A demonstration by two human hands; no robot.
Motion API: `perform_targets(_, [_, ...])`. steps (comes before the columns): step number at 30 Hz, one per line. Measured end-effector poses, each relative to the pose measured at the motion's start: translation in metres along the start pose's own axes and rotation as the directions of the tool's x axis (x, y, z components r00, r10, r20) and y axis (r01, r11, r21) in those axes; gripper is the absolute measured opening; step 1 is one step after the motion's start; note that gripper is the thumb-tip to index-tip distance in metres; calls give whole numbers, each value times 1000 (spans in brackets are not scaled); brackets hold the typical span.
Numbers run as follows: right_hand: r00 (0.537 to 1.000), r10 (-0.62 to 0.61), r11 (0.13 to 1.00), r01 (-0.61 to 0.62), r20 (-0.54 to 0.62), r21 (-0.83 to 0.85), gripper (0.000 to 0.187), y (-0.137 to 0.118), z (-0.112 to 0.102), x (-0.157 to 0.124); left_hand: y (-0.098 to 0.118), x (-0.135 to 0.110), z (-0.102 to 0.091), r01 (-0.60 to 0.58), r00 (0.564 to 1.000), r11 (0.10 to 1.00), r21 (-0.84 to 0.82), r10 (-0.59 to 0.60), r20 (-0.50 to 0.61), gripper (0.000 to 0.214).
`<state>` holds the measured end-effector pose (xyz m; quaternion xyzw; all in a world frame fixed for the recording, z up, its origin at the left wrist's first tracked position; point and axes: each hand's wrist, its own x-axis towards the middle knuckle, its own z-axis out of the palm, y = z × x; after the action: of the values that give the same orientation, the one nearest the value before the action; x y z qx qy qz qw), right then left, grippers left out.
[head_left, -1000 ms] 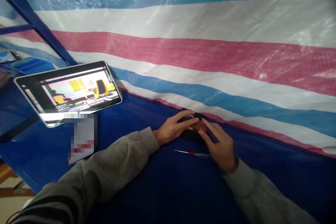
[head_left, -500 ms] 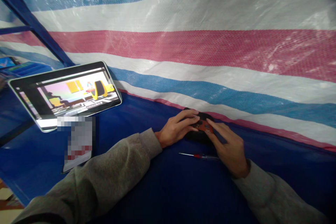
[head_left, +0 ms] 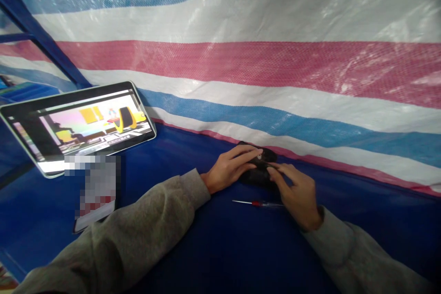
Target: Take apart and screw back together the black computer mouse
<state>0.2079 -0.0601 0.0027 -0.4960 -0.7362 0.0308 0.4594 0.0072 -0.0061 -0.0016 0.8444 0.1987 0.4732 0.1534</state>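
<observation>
A small black device point(head_left: 257, 175) lies on the blue table point(head_left: 220, 243) close to the striped tarp. My left hand point(head_left: 230, 168) rests over its left side, fingers curled on top of it. From the right, my right hand point(head_left: 296, 194) presses its fingertips on the device's top. A red part seen on it earlier is now covered by my fingers. A thin screwdriver point(head_left: 257, 202) with a red collar lies flat on the table just in front of the device, by my right hand.
A striped blue, white and red tarp point(head_left: 262, 69) hangs directly behind the device. A tablet point(head_left: 77, 124) playing a video leans at the left. Below it lies a phone point(head_left: 96, 193). A blue metal frame point(head_left: 41, 36) runs diagonally at the upper left.
My right fingers have curled in over the device, hiding the red part. The view has shifted slightly, so the tablet sits further left. The screwdriver has not moved.
</observation>
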Motion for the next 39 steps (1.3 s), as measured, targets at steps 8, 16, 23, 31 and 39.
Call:
perform_targets(8, [1000,-2,1000,2,26,10,30,-4,-3,2,2,0,0,-15,1000,1000,4,15,25,33])
perform_targets(16, [997,76,994,-78,29,72,16,-3,-3,0,1,-1,-1,-9,999,998,56,7,37,36])
perform_targets(23, [998,56,994,-57,13,93,41,1,2,-5,4,0,-2,-4,1000,996,84,2,27,38])
perform_targets(31, [999,48,996,-50,25,70,36,3,-1,-4,1,-3,0,-1,999,995,100,-3,43,38])
perform_targets(39, [1000,-24,997,23,11,72,15,-1,-3,-1,3,-2,-3,-19,1000,981,194,21,-10,35])
